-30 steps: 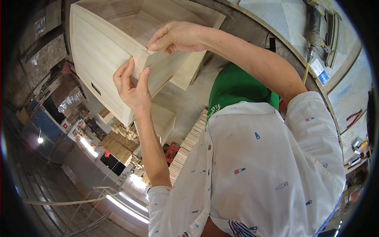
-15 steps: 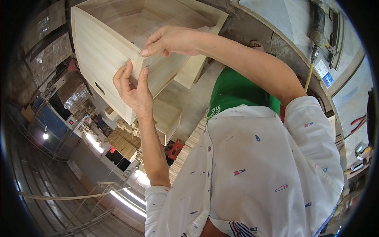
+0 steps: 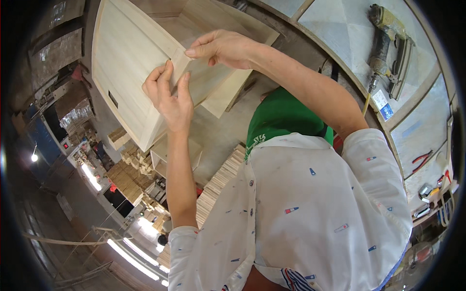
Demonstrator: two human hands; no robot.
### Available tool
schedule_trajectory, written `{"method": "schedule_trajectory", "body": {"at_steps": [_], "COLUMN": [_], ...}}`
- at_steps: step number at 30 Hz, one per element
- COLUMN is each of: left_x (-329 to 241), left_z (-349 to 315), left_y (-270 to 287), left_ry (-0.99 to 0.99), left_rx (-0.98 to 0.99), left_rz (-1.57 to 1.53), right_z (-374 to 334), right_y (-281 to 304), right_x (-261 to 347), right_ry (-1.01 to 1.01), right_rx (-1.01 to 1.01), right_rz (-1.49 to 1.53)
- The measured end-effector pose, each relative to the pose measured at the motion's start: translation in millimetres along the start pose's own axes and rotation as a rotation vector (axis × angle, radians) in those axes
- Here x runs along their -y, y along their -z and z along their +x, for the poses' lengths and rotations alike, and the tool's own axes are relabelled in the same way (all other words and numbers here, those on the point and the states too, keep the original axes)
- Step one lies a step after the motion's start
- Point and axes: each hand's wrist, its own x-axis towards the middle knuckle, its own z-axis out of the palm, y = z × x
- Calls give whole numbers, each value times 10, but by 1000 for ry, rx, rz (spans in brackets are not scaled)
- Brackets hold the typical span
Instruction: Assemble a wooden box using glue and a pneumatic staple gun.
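A large pale wooden box (image 3: 141, 58), open on one side and with a small dark slot in its panel, is tilted at the upper left. My left hand (image 3: 170, 99) grips its narrow front edge, fingers on the panel and thumb on the adjoining side. Just above, my right hand (image 3: 225, 48) is closed at the same edge, thumb and forefinger pinching the rim near the corner. The other right fingers curl inward, and their tips are partly hidden.
On the metal-topped bench (image 3: 335, 24) at the right lie a nail gun (image 3: 383, 46) with a yellow hose and red-handled pliers (image 3: 421, 161). Below the box stand a smaller wooden box (image 3: 182, 153) and stacked wood strips (image 3: 223, 172). A green apron (image 3: 286, 119) hangs before me.
In the picture, the box and both hands sit slightly farther right, and the bench shows more fully as the view has shifted. Both hands keep nearly the same hold on the box edge.
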Motion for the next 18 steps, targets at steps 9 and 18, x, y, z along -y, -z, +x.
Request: {"method": "schedule_trajectory", "body": {"at_steps": [9,18], "left_x": [155,123], "left_z": [-35,-29], "left_y": [2,-66], "left_ry": [-143,-160], "left_rx": [-27,-58], "left_rz": [96,95], "right_z": [-101,-2372], "right_y": [35,2069], "right_x": [18,393], "right_ry": [154,-35], "right_rx": [-178,-1447], "right_rz": [-427,-1499]}}
